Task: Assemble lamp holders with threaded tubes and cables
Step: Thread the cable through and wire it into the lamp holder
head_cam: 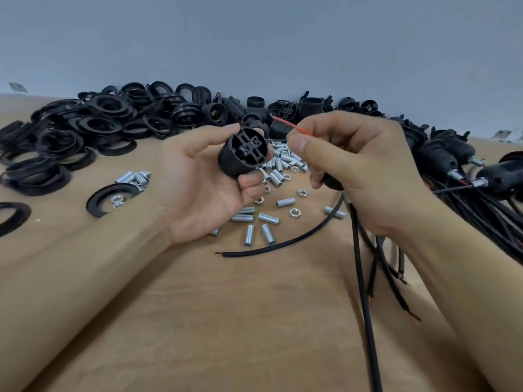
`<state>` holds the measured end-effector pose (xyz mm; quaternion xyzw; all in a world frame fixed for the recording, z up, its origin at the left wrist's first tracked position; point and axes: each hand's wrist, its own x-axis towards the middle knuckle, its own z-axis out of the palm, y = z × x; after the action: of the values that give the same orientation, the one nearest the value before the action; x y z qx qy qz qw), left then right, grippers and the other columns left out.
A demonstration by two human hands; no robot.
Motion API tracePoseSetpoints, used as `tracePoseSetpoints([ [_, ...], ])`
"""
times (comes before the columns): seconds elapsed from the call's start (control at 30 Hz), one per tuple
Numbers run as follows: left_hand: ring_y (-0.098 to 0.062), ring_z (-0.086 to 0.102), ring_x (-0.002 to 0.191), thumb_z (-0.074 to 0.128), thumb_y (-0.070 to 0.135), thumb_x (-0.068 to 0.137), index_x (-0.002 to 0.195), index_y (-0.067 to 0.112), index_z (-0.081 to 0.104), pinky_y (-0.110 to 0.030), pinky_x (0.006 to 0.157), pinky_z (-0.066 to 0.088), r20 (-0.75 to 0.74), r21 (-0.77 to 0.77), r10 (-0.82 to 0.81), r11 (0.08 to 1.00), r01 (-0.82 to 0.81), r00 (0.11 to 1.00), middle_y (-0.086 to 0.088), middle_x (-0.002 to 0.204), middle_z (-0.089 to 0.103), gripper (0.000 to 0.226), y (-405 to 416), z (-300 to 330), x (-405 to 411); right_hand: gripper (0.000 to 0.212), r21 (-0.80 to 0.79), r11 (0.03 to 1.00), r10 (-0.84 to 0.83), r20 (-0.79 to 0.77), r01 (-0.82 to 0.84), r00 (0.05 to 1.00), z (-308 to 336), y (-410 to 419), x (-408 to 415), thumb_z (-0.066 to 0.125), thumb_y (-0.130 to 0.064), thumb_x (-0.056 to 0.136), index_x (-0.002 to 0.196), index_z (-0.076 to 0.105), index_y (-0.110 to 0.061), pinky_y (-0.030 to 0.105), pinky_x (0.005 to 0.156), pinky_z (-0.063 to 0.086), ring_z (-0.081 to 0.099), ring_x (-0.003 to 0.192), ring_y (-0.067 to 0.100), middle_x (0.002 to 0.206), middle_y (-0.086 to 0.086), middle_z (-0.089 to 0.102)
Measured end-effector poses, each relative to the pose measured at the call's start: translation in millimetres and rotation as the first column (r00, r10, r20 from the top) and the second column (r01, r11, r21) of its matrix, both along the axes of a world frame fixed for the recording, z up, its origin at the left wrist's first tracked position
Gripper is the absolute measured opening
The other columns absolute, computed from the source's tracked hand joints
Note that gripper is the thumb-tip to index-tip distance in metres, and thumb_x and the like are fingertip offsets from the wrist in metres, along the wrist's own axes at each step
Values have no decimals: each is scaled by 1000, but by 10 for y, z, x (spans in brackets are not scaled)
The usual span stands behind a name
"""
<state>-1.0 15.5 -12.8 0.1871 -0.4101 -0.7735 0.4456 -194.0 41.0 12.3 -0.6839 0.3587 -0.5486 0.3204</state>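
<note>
My left hand (195, 182) grips a black lamp holder body (242, 152) above the table, its terminal end facing me. My right hand (353, 162) pinches a thin red wire (291, 126) between thumb and forefinger, the tip pointing up and left just right of the holder. A black cap (331, 182) shows under my right palm, and a black cable (365, 292) hangs down from that hand toward the table's near edge. Silver threaded tubes (271, 176) and nuts (294, 212) lie scattered below both hands.
A heap of black rings (85, 128) fills the far left. Loose holder bodies (288, 108) line the back wall. Assembled holders with cables (464, 171) pile at the right. One loose black cable (283, 244) curves across the brown table (198, 321).
</note>
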Motion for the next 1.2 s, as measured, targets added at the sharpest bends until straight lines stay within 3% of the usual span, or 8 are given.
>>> tracePoseSetpoints([
  [0.2, -10, 18, 52, 56, 47, 87, 92, 13, 60, -22, 54, 18, 26, -5, 23, 1000, -23, 999, -6, 81, 59, 34, -23, -72, -85, 15, -145, 987, -83, -118, 65, 990, 11, 58, 75, 70, -9, 88, 83, 73, -23, 21, 49, 42, 49, 50, 27, 56, 7, 58],
  [0.37, -9, 20, 47, 49, 57, 93, 86, 17, 70, -22, 49, 21, 45, -9, 43, 999, -43, 998, -4, 67, 54, 46, -80, -85, -105, 10, -250, 959, -176, -150, 134, 973, -21, 114, 150, 61, 1, 90, 81, 66, 0, 2, 60, 40, 45, 52, 26, 59, 28, 48],
  [0.5, -8, 24, 44, 45, 58, 97, 79, 16, 70, -21, 46, 24, 87, -11, 53, 999, -52, 995, -3, 60, 47, 52, -78, -83, -107, 12, -325, 924, -279, -209, 203, 937, -43, 125, 150, 61, -9, 93, 82, 64, -11, 9, 57, 34, 39, 53, 13, 54, 6, 42],
  [0.57, -9, 22, 45, 43, 59, 97, 82, 13, 63, -22, 47, 24, 102, -11, 34, 999, -33, 994, -3, 60, 45, 53, -82, -78, -113, 13, -354, 918, -271, -226, 181, 936, -48, 141, 186, 60, -12, 93, 81, 61, -17, 18, 60, 45, 45, 53, 7, 53, -6, 37],
  [0.67, -10, 18, 47, 42, 61, 97, 88, 12, 53, -23, 49, 20, 113, -21, 24, 1000, -22, 993, -2, 59, 45, 51, -81, -84, -117, 13, -345, 928, -239, -260, 141, 935, -61, 155, 238, 59, -13, 93, 81, 60, -18, 41, 66, 53, 69, 74, 24, 53, -12, 37],
  [0.97, -8, 23, 43, 41, 64, 95, 101, 10, 49, -22, 46, 23, 120, -42, 25, 999, -20, 993, -6, 65, 40, 54, -84, -97, -124, 21, -328, 929, -270, -280, 173, 921, -75, 161, 261, 60, -15, 90, 76, 53, -30, 39, 60, 52, 70, 80, 29, 53, -11, 39],
  [1.07, -8, 23, 42, 41, 64, 95, 109, 11, 47, -22, 45, 24, 117, -49, 19, 999, -13, 993, -6, 66, 40, 55, -84, -96, -123, 20, -324, 927, -278, -252, 190, 927, -77, 164, 262, 61, -13, 90, 74, 55, -25, 31, 59, 53, 67, 65, 17, 51, -12, 38],
  [1.2, -10, 20, 45, 43, 64, 94, 99, 8, 58, -23, 47, 24, 141, -68, 15, 998, -6, 990, -5, 63, 40, 58, -71, -87, -120, 18, -259, 939, -287, -228, 226, 930, -99, 151, 256, 61, -12, 90, 72, 57, -15, 37, 61, 53, 70, 76, 30, 51, -7, 40],
])
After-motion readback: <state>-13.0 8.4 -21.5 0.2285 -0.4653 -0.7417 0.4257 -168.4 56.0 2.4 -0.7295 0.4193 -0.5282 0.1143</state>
